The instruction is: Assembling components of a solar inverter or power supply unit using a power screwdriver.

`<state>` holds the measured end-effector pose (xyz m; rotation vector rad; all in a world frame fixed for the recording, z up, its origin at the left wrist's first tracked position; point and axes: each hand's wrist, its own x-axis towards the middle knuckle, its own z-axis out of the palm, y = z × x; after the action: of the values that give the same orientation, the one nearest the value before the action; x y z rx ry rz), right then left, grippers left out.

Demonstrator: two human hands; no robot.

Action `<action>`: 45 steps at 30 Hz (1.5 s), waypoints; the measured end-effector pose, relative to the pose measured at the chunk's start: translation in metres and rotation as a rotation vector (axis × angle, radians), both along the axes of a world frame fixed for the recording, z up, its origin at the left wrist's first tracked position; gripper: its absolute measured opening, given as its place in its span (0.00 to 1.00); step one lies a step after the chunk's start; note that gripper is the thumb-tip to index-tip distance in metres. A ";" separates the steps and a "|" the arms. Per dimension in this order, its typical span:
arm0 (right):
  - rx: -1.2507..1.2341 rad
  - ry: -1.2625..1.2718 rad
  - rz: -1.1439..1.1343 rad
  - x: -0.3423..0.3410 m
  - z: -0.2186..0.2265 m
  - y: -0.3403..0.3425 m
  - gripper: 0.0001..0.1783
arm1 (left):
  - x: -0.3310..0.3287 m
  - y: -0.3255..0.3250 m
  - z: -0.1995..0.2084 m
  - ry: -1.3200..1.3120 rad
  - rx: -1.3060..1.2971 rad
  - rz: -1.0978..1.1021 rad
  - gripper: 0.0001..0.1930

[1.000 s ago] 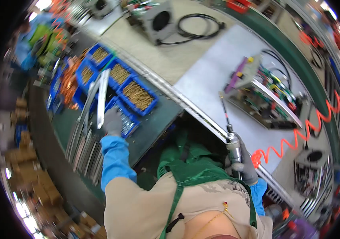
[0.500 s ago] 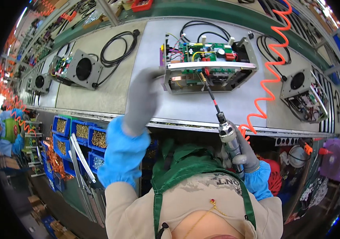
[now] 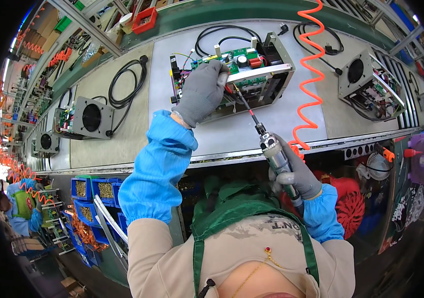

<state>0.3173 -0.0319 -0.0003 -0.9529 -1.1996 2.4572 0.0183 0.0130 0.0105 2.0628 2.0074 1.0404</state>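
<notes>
My right hand (image 3: pixel 299 174), in a grey glove, is wrapped around a silver power screwdriver (image 3: pixel 274 155). Its long bit (image 3: pixel 246 105) points up into the front of an open metal-framed electronic unit (image 3: pixel 284 74). A brass-coloured piece shows at the bit's tip, close below the unit's pale front rail (image 3: pixel 261 74). My gloved left hand (image 3: pixel 204 89) reaches over the unit's left part, fingers bent and closed at the rail near the bit. Whatever they pinch is hidden; a red and a dark lead show just beneath. Green circuit boards with components fill the unit.
An orange coiled hose (image 3: pixel 311 77) hangs right of the unit. Similar fan-fitted units stand left (image 3: pixel 92 117) and right (image 3: pixel 363 74), with black power cables (image 3: pixel 122 82). Blue bins (image 3: pixel 87 211) of small brass-coloured parts sit below the bench at left. Another person (image 3: pixel 23 203) is far left.
My left hand has moved from beside the unit onto its front rail, and its fingers have closed there. The bit remains at the unit's front. The whole view has shifted.
</notes>
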 end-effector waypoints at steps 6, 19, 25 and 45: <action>0.065 -0.054 0.020 0.000 0.011 0.002 0.58 | -0.003 -0.001 0.001 -0.011 -0.001 -0.007 0.08; 0.102 -0.084 0.045 0.002 0.015 0.005 0.57 | -0.005 -0.002 0.006 -0.006 -0.125 0.016 0.09; 0.276 -0.156 0.062 0.002 0.009 0.007 0.57 | -0.005 0.000 0.012 0.030 -0.146 -0.024 0.09; 0.141 -0.382 0.092 -0.023 0.105 0.011 0.53 | -0.016 0.006 0.010 -0.033 -0.230 -0.129 0.08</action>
<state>0.2946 -0.0213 0.1047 -1.3963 -1.5429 2.2822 0.0027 0.0185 0.0208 2.0091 1.8511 0.7756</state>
